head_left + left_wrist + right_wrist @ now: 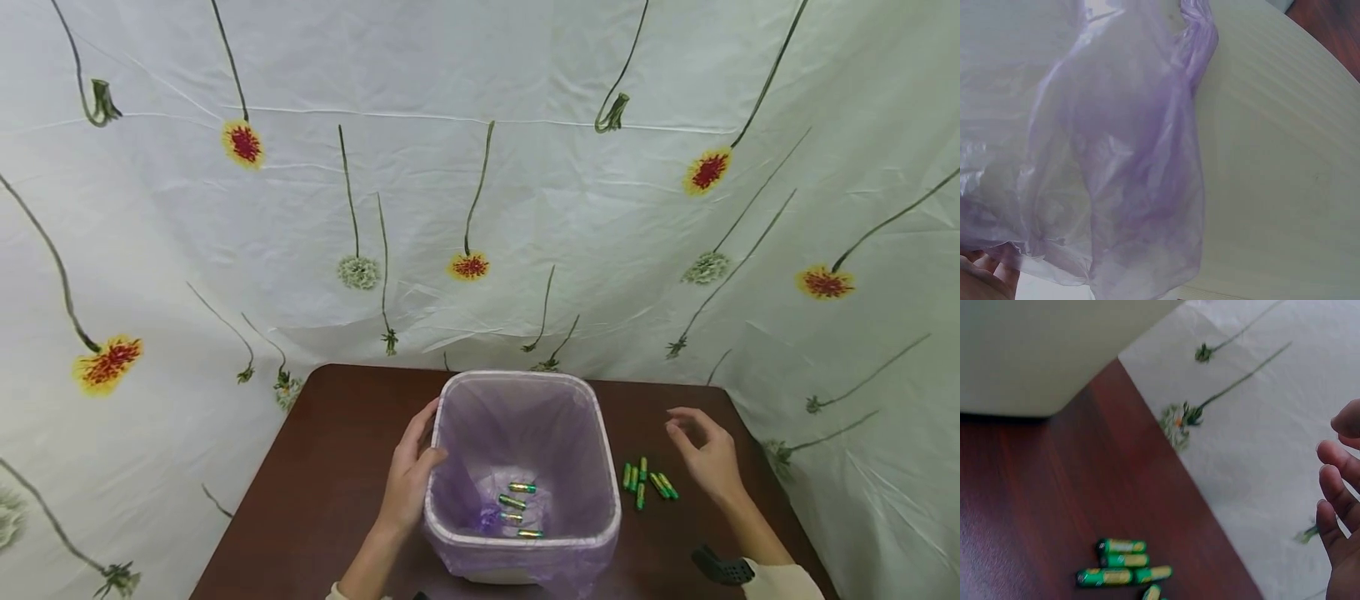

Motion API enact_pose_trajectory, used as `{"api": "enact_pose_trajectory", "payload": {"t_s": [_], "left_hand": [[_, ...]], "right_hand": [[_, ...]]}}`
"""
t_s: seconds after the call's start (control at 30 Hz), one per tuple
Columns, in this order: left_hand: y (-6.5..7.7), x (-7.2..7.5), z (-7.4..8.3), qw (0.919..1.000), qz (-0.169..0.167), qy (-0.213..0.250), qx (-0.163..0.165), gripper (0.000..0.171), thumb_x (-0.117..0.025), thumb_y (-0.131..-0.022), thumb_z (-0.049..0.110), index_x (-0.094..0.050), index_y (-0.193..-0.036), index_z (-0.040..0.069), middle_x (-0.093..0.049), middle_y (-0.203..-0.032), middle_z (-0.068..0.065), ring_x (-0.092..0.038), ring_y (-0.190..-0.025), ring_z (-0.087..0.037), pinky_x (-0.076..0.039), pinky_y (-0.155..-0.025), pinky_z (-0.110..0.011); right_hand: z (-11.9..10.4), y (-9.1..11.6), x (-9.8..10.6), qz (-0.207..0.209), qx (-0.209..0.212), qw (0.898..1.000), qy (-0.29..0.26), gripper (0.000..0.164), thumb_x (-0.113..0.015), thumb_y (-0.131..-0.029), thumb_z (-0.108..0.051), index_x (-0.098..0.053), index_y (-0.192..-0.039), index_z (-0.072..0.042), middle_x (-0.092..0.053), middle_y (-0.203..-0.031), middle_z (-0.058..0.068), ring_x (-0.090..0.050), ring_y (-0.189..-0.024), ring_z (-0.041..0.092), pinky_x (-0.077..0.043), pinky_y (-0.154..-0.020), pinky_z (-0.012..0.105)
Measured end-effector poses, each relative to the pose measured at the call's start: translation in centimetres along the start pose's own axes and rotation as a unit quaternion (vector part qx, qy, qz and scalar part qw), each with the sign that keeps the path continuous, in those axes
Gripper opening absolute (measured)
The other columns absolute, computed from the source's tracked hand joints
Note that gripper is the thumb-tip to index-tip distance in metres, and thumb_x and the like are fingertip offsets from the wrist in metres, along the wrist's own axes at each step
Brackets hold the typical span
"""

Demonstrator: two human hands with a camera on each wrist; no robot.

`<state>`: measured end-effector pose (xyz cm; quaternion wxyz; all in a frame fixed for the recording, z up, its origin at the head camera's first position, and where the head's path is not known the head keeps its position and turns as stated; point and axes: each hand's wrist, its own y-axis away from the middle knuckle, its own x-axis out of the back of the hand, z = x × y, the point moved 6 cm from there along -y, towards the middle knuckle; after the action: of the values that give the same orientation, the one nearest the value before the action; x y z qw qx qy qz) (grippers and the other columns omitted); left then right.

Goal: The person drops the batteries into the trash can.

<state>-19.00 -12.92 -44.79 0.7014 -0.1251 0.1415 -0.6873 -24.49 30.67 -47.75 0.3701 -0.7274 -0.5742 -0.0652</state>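
A pale waste bin (525,542) with a translucent purple bin liner (517,421) folded over its rim stands on the table. My left hand (407,479) grips the bin's left rim, thumb over the edge and fingers outside. In the left wrist view, the liner (1141,162) hangs down the bin's side, with part of the left hand (988,278) at the lower left corner. Several green and yellow batteries (512,502) lie on the bin's bottom. More batteries (663,486) are on the table to its right. Beyond them, raised, my right hand (708,458) holds nothing, its fingers loosely bent.
The dark reddish-brown table (330,450) has rounded far corners. White cloth (420,167) printed with flowers hangs behind and on both sides. A black strap (722,568) sits near the right sleeve.
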Motion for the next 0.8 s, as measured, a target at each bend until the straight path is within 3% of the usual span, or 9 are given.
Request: {"api": "enact_pose_trajectory", "payload": {"t_s": [0.23, 0.53, 0.8], "left_hand": [[0.1, 0.3, -0.2, 0.9998, 0.008, 0.000, 0.016, 0.069, -0.049, -0.086, -0.013, -0.041, -0.154, -0.005, -0.043, -0.155, -0.024, -0.045, -0.137, -0.031, -0.042, -0.102, -0.020], [0.2, -0.1, -0.7, 0.9995, 0.002, 0.008, 0.031, 0.070, -0.048, -0.087, -0.011, -0.040, -0.155, -0.003, -0.041, -0.157, -0.021, -0.043, -0.138, -0.036, -0.045, -0.100, -0.022], [0.2, -0.1, -0.4, 0.9994, 0.008, 0.012, 0.031, 0.070, -0.049, -0.086, -0.009, -0.042, -0.155, -0.002, -0.042, -0.156, -0.021, -0.045, -0.136, -0.038, -0.046, -0.098, -0.024]], "right_hand": [[4.2, 1.6, -0.5, 0.033, -0.056, 0.997, 0.035, 0.017, -0.070, -0.096, -0.003, -0.072, -0.113, -0.001, -0.071, -0.095, 0.011, -0.057, -0.082, 0.000, -0.042, -0.067, 0.016], [8.7, 4.9, -1.2, 0.048, -0.160, 0.982, 0.088, 0.019, -0.072, -0.095, -0.006, -0.071, -0.114, -0.002, -0.070, -0.097, 0.010, -0.054, -0.082, 0.009, -0.039, -0.067, 0.020], [12.5, 8.0, -2.5, 0.002, -0.213, 0.971, 0.113, 0.028, -0.072, -0.095, -0.013, -0.069, -0.119, 0.000, -0.072, -0.101, 0.013, -0.064, -0.083, 0.021, -0.049, -0.070, 0.037]]}}
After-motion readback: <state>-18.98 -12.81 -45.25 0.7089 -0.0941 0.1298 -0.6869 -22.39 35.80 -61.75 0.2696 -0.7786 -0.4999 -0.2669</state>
